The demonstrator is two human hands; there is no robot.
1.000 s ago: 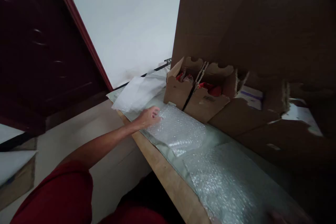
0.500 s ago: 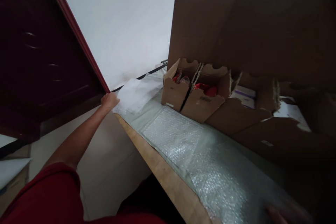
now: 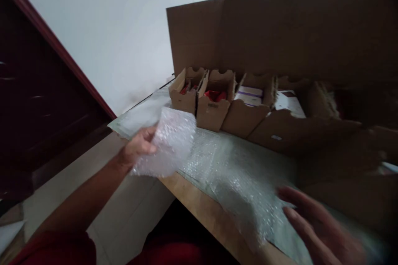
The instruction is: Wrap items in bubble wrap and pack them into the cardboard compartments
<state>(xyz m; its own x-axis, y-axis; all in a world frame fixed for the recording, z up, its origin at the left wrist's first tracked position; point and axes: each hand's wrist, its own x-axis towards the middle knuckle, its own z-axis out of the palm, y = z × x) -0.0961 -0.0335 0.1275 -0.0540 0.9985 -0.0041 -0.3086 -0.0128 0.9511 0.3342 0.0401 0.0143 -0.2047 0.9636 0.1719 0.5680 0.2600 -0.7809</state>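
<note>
A piece of bubble wrap (image 3: 175, 143) is pinched in my left hand (image 3: 139, 145), lifted over the table's front edge at the left. More bubble wrap (image 3: 238, 190) lies flat along the table in front of the boxes. My right hand (image 3: 320, 223) hovers at the lower right, blurred, thumb and fingers apart with nothing between them. It is just right of the flat bubble wrap; whether it touches the table I cannot tell.
Several open cardboard boxes (image 3: 211, 114) stand in a row with red and white packages inside. Behind them rises a tall cardboard panel (image 3: 273, 33). The table's wooden edge (image 3: 192, 196) runs diagonally. A dark red door (image 3: 46, 103) is at the left.
My left hand has lifted a piece of bubble wrap off the table's far left end and brought it closer, to the right. My right hand has come further into view. The camera has turned right.
</note>
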